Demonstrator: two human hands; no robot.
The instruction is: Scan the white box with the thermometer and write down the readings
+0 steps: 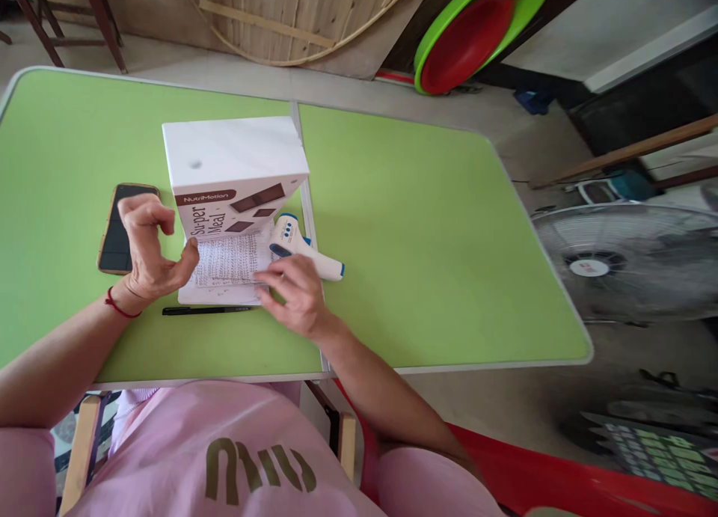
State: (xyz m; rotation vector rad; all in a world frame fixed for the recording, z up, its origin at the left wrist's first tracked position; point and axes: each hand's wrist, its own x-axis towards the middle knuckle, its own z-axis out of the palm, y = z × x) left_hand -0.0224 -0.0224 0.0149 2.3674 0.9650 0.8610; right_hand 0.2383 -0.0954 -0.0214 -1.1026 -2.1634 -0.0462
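Note:
My left hand (154, 244) is raised beside the lower left corner of a white NutriMotion box (235, 158). Its fingers are curled, with the thumb apart from them and nothing visible between. The thumb tip overlaps the box corner; whether they touch I cannot tell. My right hand (297, 292) hovers at the right edge of a handwritten sheet (227, 261), thumb and fingers slightly apart. The sheet lies on white paper in front of the box. Just beyond my right hand rests a white and blue infrared thermometer (308, 251), partly covered by the fingers.
A black pen (205, 310) lies along the paper's near edge. Left of the box is a phone (117, 236), partly behind my left hand. The green folding table (420, 240) has a centre seam. A floor fan (594, 266) stands past its right end.

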